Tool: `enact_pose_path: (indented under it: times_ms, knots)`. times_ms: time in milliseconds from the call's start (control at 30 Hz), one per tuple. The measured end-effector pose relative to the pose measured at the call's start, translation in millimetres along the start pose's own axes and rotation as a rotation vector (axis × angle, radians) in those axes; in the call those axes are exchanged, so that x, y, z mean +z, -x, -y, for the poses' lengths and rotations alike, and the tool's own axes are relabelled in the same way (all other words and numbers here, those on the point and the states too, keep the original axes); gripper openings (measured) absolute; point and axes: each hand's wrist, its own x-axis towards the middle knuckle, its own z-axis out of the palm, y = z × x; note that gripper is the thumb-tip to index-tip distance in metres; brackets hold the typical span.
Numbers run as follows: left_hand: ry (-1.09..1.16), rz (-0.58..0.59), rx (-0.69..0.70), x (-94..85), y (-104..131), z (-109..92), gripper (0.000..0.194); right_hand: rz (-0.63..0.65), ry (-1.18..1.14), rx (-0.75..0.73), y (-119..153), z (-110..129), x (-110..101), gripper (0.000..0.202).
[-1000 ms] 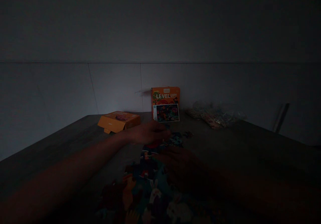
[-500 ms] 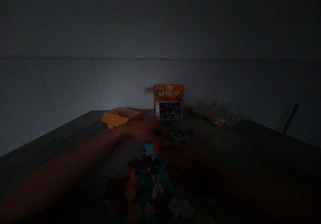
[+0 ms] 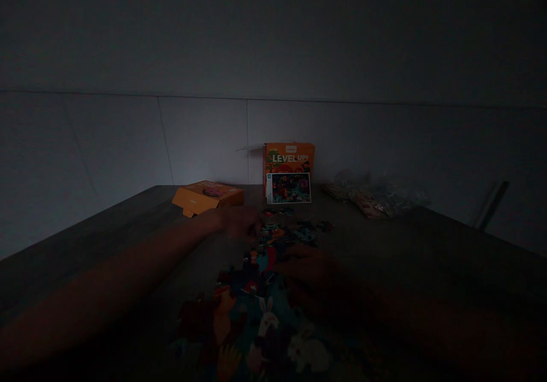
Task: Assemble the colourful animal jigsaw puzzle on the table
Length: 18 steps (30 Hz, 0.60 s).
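Note:
The light is very dim. A partly joined jigsaw puzzle (image 3: 252, 313) lies on the table before me, showing a white rabbit and other colourful figures. My right hand (image 3: 318, 265) reaches in from the right, its fingertips at a teal and red puzzle piece (image 3: 265, 259) by the puzzle's far edge. My left hand (image 3: 241, 222) is past the puzzle, fingers curled, at the left side of the loose puzzle pieces (image 3: 280, 232). Whatever its fingers hold, if anything, is hidden in the dark.
An orange box (image 3: 290, 157) marked "LEVEL UP!" stands against the wall, with a picture card (image 3: 289, 189) leaning on it. An opened orange box (image 3: 209, 195) lies at the back left. Clear plastic bags with pieces (image 3: 376, 196) lie at the back right of the grey table (image 3: 393, 245).
My left hand has drawn back to the left and curled, uncovering loose pieces. The coloured piece by my right fingertips shows differently; my right hand stays near the same spot.

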Motion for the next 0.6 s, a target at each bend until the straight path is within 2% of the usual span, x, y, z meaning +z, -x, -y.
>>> enact_pose_path:
  times_ms: [200,300,367,467,533,600]
  knots:
    - [-0.110,0.011,0.116,8.6,-2,3,0.032,-0.095,0.063,-0.001,1,0,2,0.034]
    - [-0.144,0.056,0.166,12.1,-5,8,0.032,-0.142,0.095,0.066,1,-4,1,0.028]
    - [-0.155,0.092,0.192,12.9,-8,14,0.030,-0.209,0.101,0.188,-2,-12,-2,0.024]
    - [-0.173,0.128,0.224,12.3,-11,21,0.030,-0.265,0.158,0.489,-5,-40,-11,0.025]
    - [-0.186,0.146,0.233,11.4,-13,24,0.032,-0.144,0.300,0.674,-4,-63,-16,0.028]
    - [-0.198,0.153,0.227,10.7,-14,26,0.034,-0.083,0.348,0.726,0,-82,-18,0.028]
